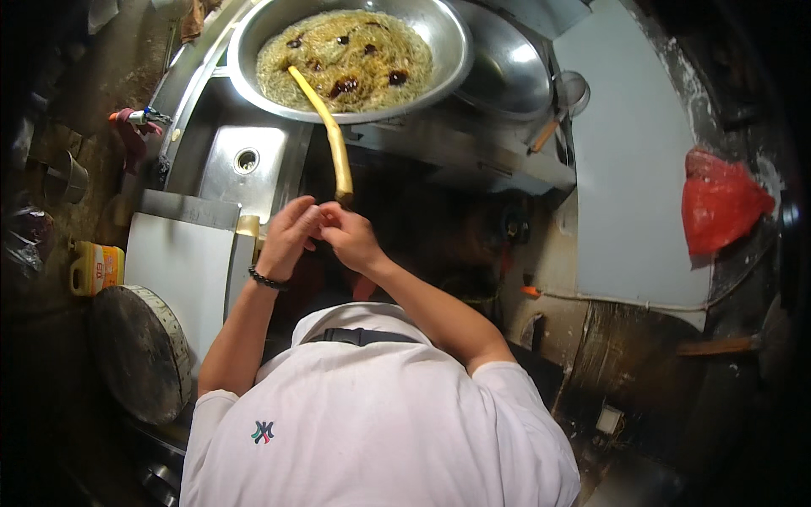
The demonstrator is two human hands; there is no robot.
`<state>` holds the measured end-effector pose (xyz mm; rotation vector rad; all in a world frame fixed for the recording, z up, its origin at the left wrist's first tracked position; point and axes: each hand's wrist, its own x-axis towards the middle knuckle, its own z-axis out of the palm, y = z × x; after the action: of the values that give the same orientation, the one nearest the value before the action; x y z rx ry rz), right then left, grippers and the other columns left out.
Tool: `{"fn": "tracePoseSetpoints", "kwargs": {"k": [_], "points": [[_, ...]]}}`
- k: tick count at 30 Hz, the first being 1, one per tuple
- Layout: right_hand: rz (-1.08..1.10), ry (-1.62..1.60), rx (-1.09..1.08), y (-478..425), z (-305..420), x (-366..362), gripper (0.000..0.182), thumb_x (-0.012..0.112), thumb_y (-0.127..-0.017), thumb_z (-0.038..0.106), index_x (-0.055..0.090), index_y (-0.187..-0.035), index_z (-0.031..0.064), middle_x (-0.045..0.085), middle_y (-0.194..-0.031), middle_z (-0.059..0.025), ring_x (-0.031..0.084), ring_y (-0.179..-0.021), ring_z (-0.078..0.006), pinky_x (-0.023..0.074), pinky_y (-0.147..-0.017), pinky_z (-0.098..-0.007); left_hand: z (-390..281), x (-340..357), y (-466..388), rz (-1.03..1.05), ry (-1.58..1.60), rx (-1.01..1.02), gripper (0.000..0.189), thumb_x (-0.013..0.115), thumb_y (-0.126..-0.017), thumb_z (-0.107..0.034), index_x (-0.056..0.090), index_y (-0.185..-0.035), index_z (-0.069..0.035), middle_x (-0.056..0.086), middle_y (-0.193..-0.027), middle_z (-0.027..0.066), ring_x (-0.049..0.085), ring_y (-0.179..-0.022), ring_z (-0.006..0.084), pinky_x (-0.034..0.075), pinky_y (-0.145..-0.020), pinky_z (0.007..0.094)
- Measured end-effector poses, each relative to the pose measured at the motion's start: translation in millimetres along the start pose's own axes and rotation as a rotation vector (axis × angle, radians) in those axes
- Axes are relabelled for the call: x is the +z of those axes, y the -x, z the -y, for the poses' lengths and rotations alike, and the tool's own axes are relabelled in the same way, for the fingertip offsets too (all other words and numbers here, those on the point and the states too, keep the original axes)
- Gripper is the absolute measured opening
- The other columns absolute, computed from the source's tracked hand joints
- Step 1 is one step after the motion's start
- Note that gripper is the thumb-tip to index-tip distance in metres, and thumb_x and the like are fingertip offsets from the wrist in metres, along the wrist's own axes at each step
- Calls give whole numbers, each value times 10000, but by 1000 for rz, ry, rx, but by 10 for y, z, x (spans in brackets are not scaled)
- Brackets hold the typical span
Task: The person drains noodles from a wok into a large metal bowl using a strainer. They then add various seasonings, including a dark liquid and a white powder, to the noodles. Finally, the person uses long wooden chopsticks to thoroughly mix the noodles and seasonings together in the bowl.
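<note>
My left hand (290, 236) and my right hand (350, 237) meet in front of my body, with their fingertips together. Whether anything small is between the fingers does not show. Just beyond them is the near end of a long yellow stick-like handle (334, 139), and its far end rests in a pale, stringy food (380, 51). Dark brown sauce patches lie on that food. A large round metal basin (453, 60) holds it all, at the top of the view. A black beaded bracelet circles my left wrist.
Left of my hands are a metal sink (266, 139), a white board (184, 253), a round chopping block (142, 352) and a yellow jug (98, 269). To the right are a metal wok (507, 70), a strainer (572, 93), a pale worktop (633, 190) and a red plastic bag (722, 203).
</note>
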<state>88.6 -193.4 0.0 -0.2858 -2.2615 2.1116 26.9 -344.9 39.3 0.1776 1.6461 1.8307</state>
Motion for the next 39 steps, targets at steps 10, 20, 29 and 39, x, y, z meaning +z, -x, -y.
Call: {"fn": "tracePoseSetpoints", "kwargs": {"k": [10,20,29,39], "points": [[-209,-327,350,-571,128,-655,248,454,-991,272,579,-1004,58,592,-783,-39,572,-670,-137,475,-606,-283,67,408,-688,209,226,-198,443,668,-921,-295,489,-1194,5,655,-924,63,660,-640,98,511,-494,197],[293,-982,586,-1981,321,-246,276,536,-958,292,572,-1009,24,629,-804,-99,639,-731,-227,563,-699,-342,-850,-59,-449,120,446,-181,159,564,-761,-77,520,-914,-65,531,-646,50,480,-417,150,390,-353,276],[403,-972,584,-1420,1333,110,245,509,-983,367,562,-912,139,602,-707,-16,541,-571,-137,421,-474,-284,-2177,-300,588,254,355,-158,600,554,-650,-209,531,-1133,146,562,-593,141,491,-405,166,454,-389,278],[69,-1198,706,-1585,1019,-383,207,489,-943,276,516,-843,96,565,-720,-69,556,-546,-188,476,-477,-331,-2439,461,-193,143,-173,-613,229,607,-735,-65,559,-932,41,621,-709,145,602,-494,192,483,-437,276]]}}
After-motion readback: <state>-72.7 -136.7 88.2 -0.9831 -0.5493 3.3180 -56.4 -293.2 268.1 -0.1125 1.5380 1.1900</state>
